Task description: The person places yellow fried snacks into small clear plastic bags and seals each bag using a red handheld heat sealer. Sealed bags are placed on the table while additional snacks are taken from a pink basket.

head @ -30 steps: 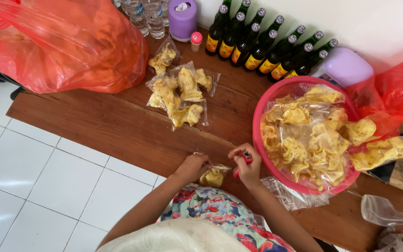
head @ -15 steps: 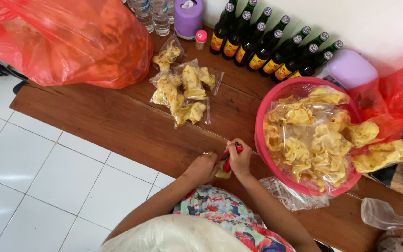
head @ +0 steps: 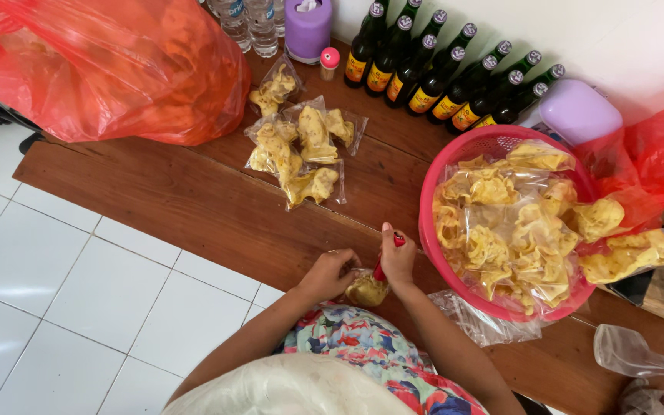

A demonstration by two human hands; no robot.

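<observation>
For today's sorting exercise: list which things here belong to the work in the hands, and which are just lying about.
In use: left hand and right hand, small snack bag, red lighter, pink basket of filled bags, finished packets.

Lying about: dark bottles, purple tub, water bottles, big red bag.

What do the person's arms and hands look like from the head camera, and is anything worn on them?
Both forearms are bare up to where they leave view; no sleeve cuffs, gloves or watch show. The left hand and the right hand carry no rings or bracelets that I can make out. The only clothing in view is a floral garment in teal, pink and white over the lap.
</observation>
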